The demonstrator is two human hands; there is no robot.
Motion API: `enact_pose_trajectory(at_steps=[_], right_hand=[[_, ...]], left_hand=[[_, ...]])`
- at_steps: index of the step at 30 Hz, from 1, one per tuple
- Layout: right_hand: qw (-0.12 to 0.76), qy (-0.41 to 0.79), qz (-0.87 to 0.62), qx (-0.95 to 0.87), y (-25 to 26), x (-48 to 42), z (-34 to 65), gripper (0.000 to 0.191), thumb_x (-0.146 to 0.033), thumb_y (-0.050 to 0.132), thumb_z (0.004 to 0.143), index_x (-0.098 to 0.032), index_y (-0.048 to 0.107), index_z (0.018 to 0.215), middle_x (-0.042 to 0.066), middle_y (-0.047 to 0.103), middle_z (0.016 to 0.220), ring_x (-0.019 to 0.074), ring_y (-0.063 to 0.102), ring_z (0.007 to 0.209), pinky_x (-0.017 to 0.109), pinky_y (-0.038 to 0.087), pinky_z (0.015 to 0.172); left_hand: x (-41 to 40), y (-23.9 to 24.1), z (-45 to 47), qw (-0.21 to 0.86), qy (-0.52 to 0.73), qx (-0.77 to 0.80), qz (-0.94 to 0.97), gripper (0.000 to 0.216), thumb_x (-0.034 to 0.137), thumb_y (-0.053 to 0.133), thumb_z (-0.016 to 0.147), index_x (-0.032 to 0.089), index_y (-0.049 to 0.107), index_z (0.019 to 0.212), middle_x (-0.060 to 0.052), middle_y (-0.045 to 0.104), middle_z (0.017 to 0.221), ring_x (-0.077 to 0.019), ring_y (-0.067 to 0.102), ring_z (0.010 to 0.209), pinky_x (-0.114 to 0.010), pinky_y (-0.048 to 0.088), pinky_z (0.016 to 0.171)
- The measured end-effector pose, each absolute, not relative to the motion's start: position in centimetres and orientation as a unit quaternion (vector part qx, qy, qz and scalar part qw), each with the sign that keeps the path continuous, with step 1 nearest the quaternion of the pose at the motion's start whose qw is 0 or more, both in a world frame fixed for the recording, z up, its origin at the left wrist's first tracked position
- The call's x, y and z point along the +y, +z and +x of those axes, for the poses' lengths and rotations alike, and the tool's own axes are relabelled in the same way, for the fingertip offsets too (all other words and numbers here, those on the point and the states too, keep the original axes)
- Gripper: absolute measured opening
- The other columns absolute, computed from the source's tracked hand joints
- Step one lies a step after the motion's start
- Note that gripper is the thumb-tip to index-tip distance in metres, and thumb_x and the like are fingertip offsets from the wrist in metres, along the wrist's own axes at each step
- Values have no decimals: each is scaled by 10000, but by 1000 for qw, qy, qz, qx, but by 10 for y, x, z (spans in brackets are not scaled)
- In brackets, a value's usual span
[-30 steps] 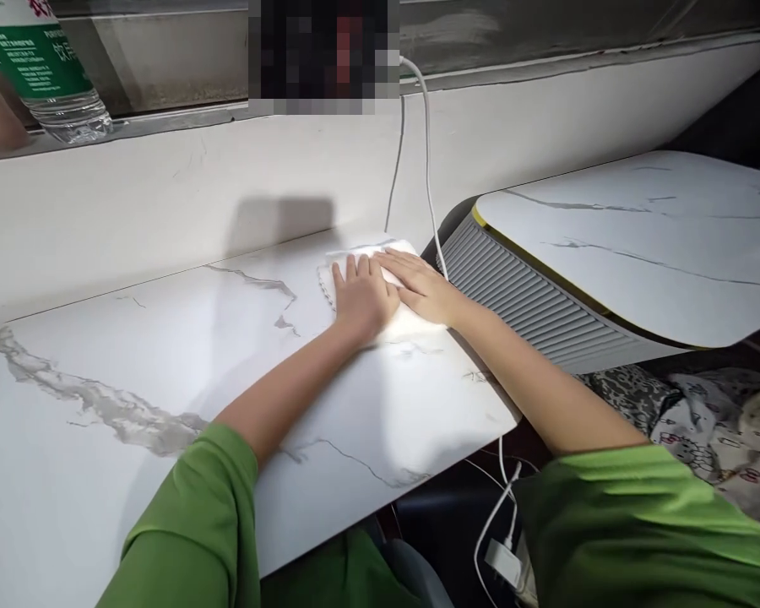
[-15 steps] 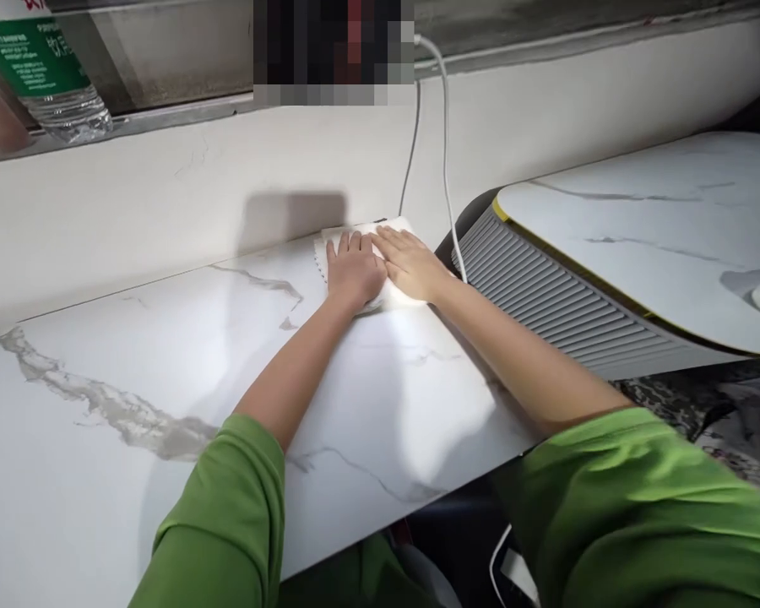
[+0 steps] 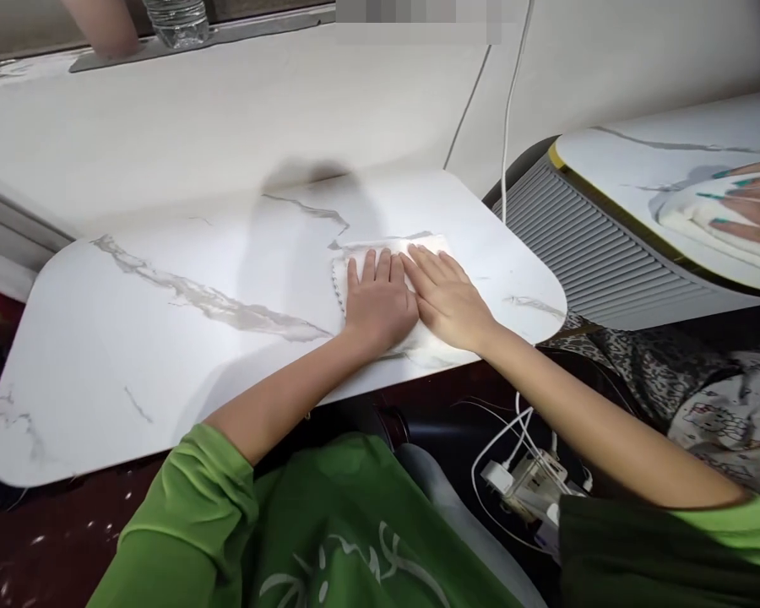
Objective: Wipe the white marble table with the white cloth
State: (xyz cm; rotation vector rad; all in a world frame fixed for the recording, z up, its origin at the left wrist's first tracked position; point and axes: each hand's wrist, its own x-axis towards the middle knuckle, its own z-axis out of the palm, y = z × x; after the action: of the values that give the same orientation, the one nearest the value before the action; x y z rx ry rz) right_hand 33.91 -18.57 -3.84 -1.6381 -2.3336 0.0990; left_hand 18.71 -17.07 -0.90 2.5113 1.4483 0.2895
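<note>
A folded white cloth (image 3: 440, 342) with a dark-stitched left edge lies flat on a white marble-patterned tabletop (image 3: 133, 363), close to the near edge. My left hand (image 3: 381, 300) rests palm down on the cloth, fingers stretched forward. Beside it, my right hand (image 3: 449, 295) presses flat on the same cloth, fingers angled up to the left. The two hands touch or nearly touch where thumbs and forefingers meet. Much of the cloth is hidden beneath them.
Another person's hand (image 3: 757, 203) lies on a white cloth (image 3: 684, 211) on a second marbled table at right. A white cable (image 3: 513, 101) hangs along the wall. Below sits a power strip (image 3: 535, 485) with chargers. A clear bottle (image 3: 177, 21) stands on the ledge.
Both hands and the cloth have come from the far side of the table toward its near edge. My view has tilted downward. The other person's hand has entered at right.
</note>
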Motion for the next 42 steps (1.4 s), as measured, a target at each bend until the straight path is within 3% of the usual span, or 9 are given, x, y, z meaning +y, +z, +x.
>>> enact_pose_trajectory(at_steps=[10, 14, 18, 24, 31, 36, 42], right_hand=[[196, 51, -571, -796, -36, -190, 316, 592, -334, 343, 933, -234, 304, 1516, 45, 336, 1565, 317, 295, 1437, 591, 235, 1168], [234, 85, -599, -761, -43, -150, 323, 577, -351, 400, 909, -252, 399, 1477, 29, 415, 1522, 319, 326, 1423, 596, 235, 1170], [244, 107, -623, -735, -48, -92, 325, 524, -314, 298, 940, -252, 460, 1435, 6, 451, 1499, 261, 334, 1426, 540, 236, 1187], [212, 48, -619, -754, -47, -17, 317, 547, -356, 187, 987, -186, 433, 1445, 43, 427, 1516, 263, 331, 1425, 503, 249, 1185], [244, 49, -597, -763, -47, 33, 313, 576, -452, 142, 997, -229, 464, 1419, 31, 480, 1477, 267, 383, 1388, 526, 265, 1159], [259, 61, -601, -754, -33, 26, 304, 544, -346, 189, 989, -151, 540, 1356, 73, 520, 1442, 256, 414, 1370, 474, 285, 1155], [222, 68, -596, -769, -25, -24, 285, 537, -328, 240, 979, -115, 488, 1405, 104, 448, 1494, 248, 362, 1411, 470, 256, 1175]], left_hand=[[-170, -1, 164, 103, 58, 476, 871, 534, 221, 269, 973, 72, 338, 1481, -106, 335, 1555, -254, 233, 1462, -451, 121, 1216], [-132, 2, 164, 118, 42, 455, 881, 528, 241, 256, 985, 135, 321, 1499, -46, 293, 1578, -218, 208, 1471, -424, 109, 1217], [-82, 2, 166, 124, 36, 470, 873, 518, 273, 232, 1005, 176, 303, 1509, -11, 257, 1591, -192, 197, 1473, -401, 98, 1217], [-18, -3, 170, 99, 59, 506, 855, 511, 269, 259, 1005, 166, 314, 1503, -35, 272, 1588, -193, 203, 1471, -388, 91, 1213], [28, -7, 168, 73, 93, 510, 852, 486, 254, 263, 998, 207, 379, 1467, -23, 343, 1557, -179, 260, 1448, -391, 120, 1207], [27, -6, 165, 41, 94, 519, 848, 488, 263, 245, 1003, 188, 382, 1466, -40, 353, 1552, -190, 288, 1437, -404, 146, 1203], [-22, -4, 150, 42, 97, 545, 831, 497, 279, 248, 1007, 150, 383, 1467, -74, 342, 1555, -217, 283, 1444, -433, 165, 1200]])
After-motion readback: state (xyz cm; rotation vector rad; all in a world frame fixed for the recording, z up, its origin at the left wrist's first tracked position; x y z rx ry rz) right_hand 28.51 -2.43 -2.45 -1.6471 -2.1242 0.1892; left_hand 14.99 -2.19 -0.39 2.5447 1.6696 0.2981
